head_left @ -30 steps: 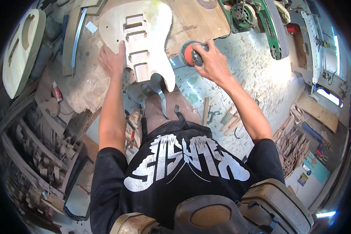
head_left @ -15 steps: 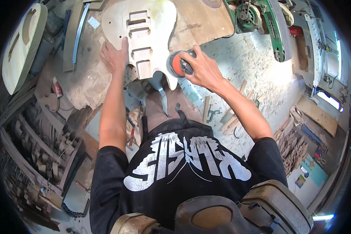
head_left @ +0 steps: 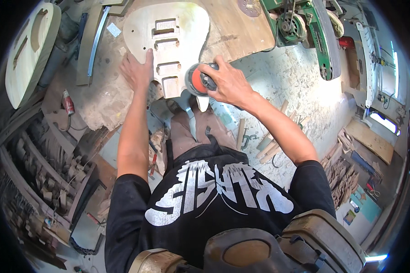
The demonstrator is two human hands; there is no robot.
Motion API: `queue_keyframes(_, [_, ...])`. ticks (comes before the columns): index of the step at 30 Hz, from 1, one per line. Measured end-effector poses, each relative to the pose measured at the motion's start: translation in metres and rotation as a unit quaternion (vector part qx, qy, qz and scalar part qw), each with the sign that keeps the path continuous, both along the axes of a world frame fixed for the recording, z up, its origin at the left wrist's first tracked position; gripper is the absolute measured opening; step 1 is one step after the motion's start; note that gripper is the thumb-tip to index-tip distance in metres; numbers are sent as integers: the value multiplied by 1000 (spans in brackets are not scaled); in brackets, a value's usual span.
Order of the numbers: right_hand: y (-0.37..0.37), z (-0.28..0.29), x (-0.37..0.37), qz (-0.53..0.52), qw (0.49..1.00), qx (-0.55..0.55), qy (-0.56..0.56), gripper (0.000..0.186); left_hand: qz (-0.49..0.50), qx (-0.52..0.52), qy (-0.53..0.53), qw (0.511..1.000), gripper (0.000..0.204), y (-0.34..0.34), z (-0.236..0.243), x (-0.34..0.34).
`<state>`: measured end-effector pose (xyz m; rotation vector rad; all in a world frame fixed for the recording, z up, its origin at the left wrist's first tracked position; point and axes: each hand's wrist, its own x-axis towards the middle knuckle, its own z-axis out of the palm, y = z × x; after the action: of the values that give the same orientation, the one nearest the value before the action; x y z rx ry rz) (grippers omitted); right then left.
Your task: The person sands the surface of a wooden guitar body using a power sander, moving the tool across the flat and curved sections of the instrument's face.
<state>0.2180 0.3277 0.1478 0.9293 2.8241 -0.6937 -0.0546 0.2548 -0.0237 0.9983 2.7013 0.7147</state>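
Right hand (head_left: 232, 84): fingers (head_left: 208, 68) curled round the black top of a round orange-and-black sander (head_left: 197, 82), gripping it. Left hand (head_left: 139, 73): thumb parted from the other fingers, hand on the left edge of a pale wooden guitar body (head_left: 191, 32), thumb on its face. Can't tell how hard it presses.

Sander sits at the body's lower right edge, over the base of the horn; the horn tip shows just below the pad. Can't tell if the pad is touching the wood.

Guitar body lies face up on the surface (head_left: 95, 102), near end projecting past the edge. Rectangular cavities (head_left: 166, 28) run down its middle, two small holes left of them.

Further out on the left: small pale card (head_left: 114, 30), then a long bluish metal strip (head_left: 98, 41), then a second guitar body (head_left: 34, 57) tilted up on its side. Red-and-white tube (head_left: 68, 102) below that.

Upper right: brown round disc (head_left: 249, 7) on a wooden board, green machine (head_left: 320, 45) just beyond.

Speckled floor (head_left: 282, 75) to the right of the legs; green clamp (head_left: 248, 139) and wood strips (head_left: 271, 144) down there.
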Motion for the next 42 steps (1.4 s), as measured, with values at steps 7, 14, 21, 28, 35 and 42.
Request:
queue_keyframes(7, [17,2,-8,-7,1000,-4,10,63,-2,3,-1,1000,89,2,4,1])
queue_keyframes(14, [49,0,-19,-20,999,37,2,58,1,-4,-14,1000,93,2,-1,0])
queue_keyframes(21, [47,0,-6,-25,999,17,-12,61,8,-9,-7,1000,92,1,-1,4])
queue_keyframes(28, [51,-1,-12,-14,999,34,11,59,-1,-4,10,1000,92,-1,1,0])
queue_keyframes(35, [64,-2,-25,-6,999,53,2,61,-1,5,12,1000,93,0,-1,1])
queue_keyframes(42, [60,4,-20,-9,999,43,-10,59,1,-21,-9,1000,94,1,4,3])
